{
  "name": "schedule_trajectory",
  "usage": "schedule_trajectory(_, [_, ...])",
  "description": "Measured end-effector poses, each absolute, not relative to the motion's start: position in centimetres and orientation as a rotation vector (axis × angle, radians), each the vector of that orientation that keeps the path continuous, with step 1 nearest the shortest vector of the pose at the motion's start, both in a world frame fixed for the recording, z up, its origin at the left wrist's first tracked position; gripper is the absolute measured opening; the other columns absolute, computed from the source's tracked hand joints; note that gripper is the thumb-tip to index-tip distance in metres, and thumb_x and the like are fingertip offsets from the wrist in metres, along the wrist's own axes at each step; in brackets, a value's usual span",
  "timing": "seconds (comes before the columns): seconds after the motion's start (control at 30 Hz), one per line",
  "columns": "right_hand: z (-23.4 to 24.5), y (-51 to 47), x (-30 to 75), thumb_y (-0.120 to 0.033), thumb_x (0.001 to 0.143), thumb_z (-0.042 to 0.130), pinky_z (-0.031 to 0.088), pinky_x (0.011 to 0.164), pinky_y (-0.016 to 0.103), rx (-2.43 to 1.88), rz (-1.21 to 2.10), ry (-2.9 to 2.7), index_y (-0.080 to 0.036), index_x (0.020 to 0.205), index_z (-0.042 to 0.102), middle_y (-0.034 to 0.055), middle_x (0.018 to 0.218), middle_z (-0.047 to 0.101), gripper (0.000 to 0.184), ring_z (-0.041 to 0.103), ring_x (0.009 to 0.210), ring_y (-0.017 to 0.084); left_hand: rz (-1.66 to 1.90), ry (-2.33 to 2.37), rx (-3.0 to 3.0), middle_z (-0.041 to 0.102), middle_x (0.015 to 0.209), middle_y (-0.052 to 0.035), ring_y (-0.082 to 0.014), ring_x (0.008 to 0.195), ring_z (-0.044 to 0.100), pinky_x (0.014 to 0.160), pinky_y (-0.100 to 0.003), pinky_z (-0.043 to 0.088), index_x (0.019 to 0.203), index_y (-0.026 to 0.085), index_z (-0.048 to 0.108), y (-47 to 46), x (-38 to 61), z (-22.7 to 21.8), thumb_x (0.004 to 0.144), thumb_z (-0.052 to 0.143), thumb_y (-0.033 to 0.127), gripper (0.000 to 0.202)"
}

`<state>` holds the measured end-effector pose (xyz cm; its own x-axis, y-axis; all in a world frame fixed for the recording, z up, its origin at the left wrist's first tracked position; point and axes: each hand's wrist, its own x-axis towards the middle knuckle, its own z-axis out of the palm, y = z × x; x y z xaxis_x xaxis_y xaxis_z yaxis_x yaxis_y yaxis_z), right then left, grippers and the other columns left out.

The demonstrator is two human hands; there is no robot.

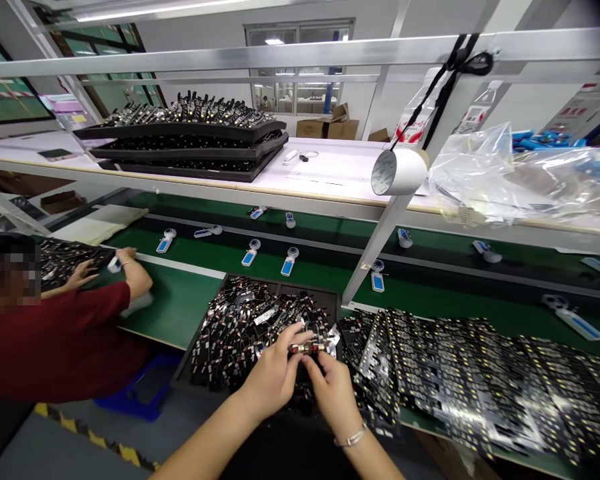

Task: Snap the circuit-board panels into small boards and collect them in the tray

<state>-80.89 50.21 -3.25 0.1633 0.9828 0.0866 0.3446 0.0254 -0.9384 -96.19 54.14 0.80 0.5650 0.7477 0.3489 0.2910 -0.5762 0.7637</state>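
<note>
Both my hands meet over a black tray (196,373) heaped with small black circuit boards (230,320). Between my fingertips is a small circuit board (307,347) with reddish and bright parts on it. My left hand (275,370) pinches its left end, thumb below and fingers above. My right hand (333,383), with a bracelet at the wrist, grips its right end. Fine details of the board are too small to make out. To the right of the tray lie panels of joined black boards (445,373) with rows of yellow dots, overlapping one another.
A green conveyor (325,267) carries several white-and-blue handheld devices (290,261). A slanted metal post (380,247) with a tape roll (399,171) stands ahead. Stacked black trays (190,150) and plastic bags (530,173) lie on the shelf. A co-worker in a red sleeve (100,300) sits at left.
</note>
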Motion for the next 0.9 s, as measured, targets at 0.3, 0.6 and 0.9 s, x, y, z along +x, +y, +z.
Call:
schedule_trajectory(0.3, [-3.5, 51.6, -81.7, -0.048, 0.093, 0.04, 0.039, 0.064, 0.027, -1.671, 0.692, -1.415, -0.017, 0.072, 0.066, 0.009, 0.072, 0.069, 0.045, 0.06, 0.067, 0.019, 0.947, 1.047, 2.199, 0.062, 0.131, -0.0164, -0.0238, 0.119, 0.061, 0.101, -0.04, 0.049, 0.151, 0.018, 0.016, 56.2, -94.4, -3.4, 0.094, 0.036, 0.015, 0.06])
schedule_trajectory(0.6, [-6.3, 56.3, -76.2, -0.023, 0.06, 0.068, 0.038, 0.043, 0.023, -1.856, 1.16, -1.332, -0.017, 0.051, 0.066, 0.0004, 0.047, 0.06, 0.011, 0.052, 0.04, 0.013, 0.567, 1.479, 1.691, 0.013, 0.16, -0.0224, -0.0391, 0.147, 0.007, 0.119, -0.053, 0.008, 0.145, 0.007, 0.033, 63.7, -101.6, -5.3, 0.063, 0.074, 0.028, 0.094])
schedule_trajectory(0.9, [-4.6, 50.0, -75.9, -0.049, 0.075, 0.063, 0.059, 0.072, 0.036, -1.506, 1.168, -1.035, -0.021, 0.102, 0.068, 0.0088, 0.105, 0.068, 0.039, 0.064, 0.096, 0.027, 0.603, 0.818, 0.791, 0.061, 0.13, -0.0124, -0.0261, 0.107, 0.067, 0.09, -0.037, 0.051, 0.136, 0.026, 0.041, 52.9, -99.4, -7.7, 0.083, 0.064, 0.043, 0.06])
